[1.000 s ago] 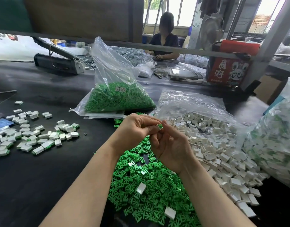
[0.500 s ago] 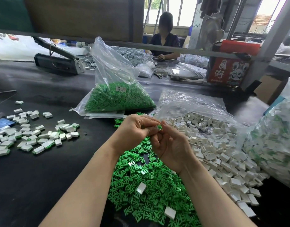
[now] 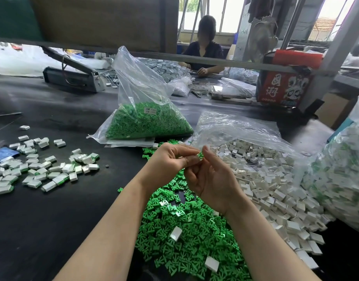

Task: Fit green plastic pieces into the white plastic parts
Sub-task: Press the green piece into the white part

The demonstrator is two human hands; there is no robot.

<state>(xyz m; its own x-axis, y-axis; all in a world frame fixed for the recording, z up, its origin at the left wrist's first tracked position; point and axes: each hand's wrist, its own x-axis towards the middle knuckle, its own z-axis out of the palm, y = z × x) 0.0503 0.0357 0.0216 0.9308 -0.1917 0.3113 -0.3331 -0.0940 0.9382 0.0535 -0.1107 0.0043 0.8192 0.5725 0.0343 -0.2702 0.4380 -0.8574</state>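
— Hands?
— Centre frame. Left hand [image 3: 170, 159] and right hand [image 3: 213, 179] both pinch one small green-and-white piece [image 3: 200, 155] between curled fingertips.
— Stock?
— Loose green pieces [image 3: 186, 230] below; white parts [image 3: 276, 183] at right.

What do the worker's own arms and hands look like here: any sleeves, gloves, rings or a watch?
Both forearms are bare right down to the bottom edge of the picture, so no sleeves show. The left hand and the right hand wear no gloves. No ring, watch, bracelet or tape shows on either wrist or on the fingers that face the camera. The nails look short and unpainted.
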